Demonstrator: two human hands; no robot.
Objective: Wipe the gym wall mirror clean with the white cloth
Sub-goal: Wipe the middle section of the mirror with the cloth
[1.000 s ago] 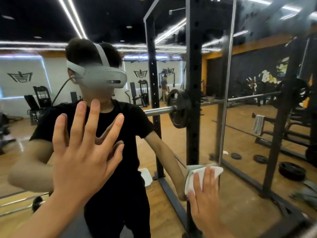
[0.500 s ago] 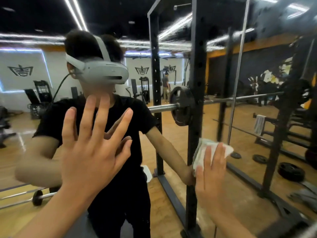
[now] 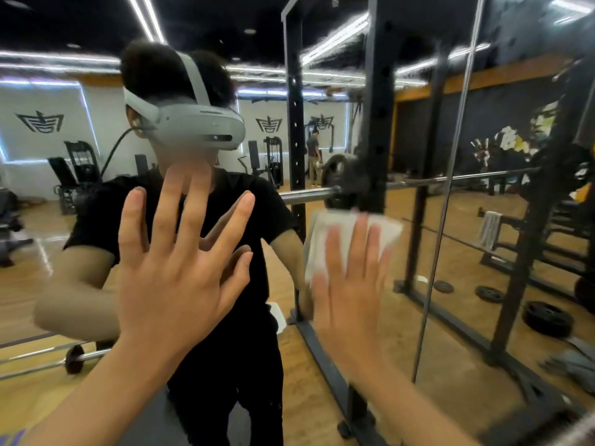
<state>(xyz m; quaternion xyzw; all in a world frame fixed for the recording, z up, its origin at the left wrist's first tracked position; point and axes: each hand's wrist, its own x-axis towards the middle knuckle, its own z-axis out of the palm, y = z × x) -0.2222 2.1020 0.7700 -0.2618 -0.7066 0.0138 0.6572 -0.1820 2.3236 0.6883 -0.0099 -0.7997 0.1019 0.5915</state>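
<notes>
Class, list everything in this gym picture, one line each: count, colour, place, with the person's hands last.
wall mirror: one, clear, filling the view ahead.
white cloth: one, white, flat on the mirror, centre right.
headset: one, light grey, on the reflected person's head.
rack: one, black, reflected behind the cloth.
racked barbell: one, silver with dark plate, on the rack.
loose plates: at least three, black, reflected floor at right.
towel: one, pale grey, hanging at right.
left hand: one, fingers spread, at the mirror, centre left.
right hand: one, fingers straight, pressing the cloth.
</notes>
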